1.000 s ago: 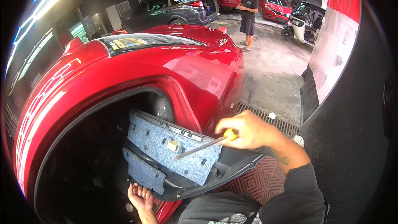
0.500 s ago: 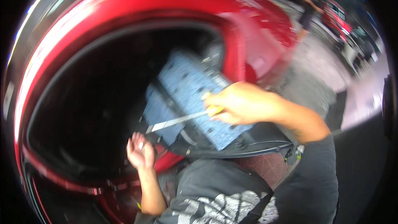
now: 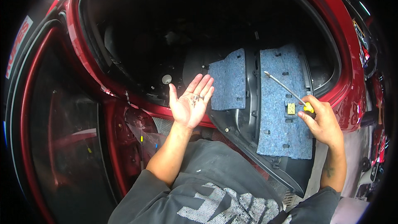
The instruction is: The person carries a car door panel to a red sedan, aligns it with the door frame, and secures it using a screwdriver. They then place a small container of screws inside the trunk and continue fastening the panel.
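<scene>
My left hand [image 3: 188, 112] is palm up with the fingers stretched out, over the near edge of the red car's opening. A few small metal pieces [image 3: 193, 99], perhaps screws, lie loose in its palm. My right hand [image 3: 326, 122] is closed round the yellow handle of a screwdriver [image 3: 286, 87], whose shaft slants up and left. Beneath the screwdriver is a black plastic trim panel [image 3: 252, 103] with a large blue felt pad [image 3: 282, 141] and a smaller felt pad [image 3: 228, 85]. A small yellow speckled block [image 3: 291, 108] sits on the large pad.
Red bodywork [image 3: 350, 79] with a black seal rings the dark car interior [image 3: 166, 12]. At the left stands a glazed red door or tailgate [image 3: 62, 112]. A pale round spot [image 3: 166, 79] shows inside. Other equipment [image 3: 365, 54] is at the far right.
The view has swung round and become sharper. My hands are farther apart: the screwdriver tip, earlier close to my left fingers, is now over the large felt pad.
</scene>
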`<action>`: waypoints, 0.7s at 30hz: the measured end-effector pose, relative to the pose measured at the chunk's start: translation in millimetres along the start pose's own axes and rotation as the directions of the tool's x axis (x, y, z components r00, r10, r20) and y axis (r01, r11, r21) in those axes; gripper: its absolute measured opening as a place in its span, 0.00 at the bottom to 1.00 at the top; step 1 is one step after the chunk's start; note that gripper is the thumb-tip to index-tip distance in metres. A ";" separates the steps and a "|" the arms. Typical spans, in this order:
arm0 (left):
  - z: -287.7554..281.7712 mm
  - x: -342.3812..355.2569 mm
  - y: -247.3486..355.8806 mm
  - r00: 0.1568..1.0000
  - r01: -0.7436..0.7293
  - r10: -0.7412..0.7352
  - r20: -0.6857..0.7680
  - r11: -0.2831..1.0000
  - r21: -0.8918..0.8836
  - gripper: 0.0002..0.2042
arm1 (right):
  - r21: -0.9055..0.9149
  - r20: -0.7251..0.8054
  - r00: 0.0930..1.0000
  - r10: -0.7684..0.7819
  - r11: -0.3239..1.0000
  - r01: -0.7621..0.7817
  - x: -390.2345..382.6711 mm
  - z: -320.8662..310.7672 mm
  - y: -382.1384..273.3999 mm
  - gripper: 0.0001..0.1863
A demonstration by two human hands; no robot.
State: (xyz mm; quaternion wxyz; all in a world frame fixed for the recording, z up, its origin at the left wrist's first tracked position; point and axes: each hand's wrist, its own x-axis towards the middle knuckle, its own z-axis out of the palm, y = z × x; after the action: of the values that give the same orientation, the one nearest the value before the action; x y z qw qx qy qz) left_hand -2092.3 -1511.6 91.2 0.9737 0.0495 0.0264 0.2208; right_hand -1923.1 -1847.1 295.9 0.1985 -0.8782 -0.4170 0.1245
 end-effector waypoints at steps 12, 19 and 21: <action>-68.6 -1.8 102.3 0.907 0.000 0.177 -0.382 0.906 0.423 0.23 | -0.158 -0.100 0.992 0.081 0.983 -0.096 -0.3 8.6 9.3 0.19; -124.3 -10.1 168.3 0.903 -0.096 0.181 -0.390 0.969 0.226 0.22 | -0.193 -0.093 0.993 0.074 0.977 -0.091 9.6 11.1 8.2 0.20; -135.3 -6.7 170.2 0.909 -0.130 0.199 -0.367 0.970 0.206 0.20 | -0.239 -0.045 0.998 0.051 0.969 -0.060 31.0 14.3 -2.0 0.20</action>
State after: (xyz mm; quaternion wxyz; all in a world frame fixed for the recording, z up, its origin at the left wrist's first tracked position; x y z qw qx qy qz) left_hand -2181.0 -1350.3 -24.7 0.9190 0.0937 0.2322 0.3045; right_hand -1910.7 -1818.2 282.4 0.0952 -0.9094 -0.4002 0.0619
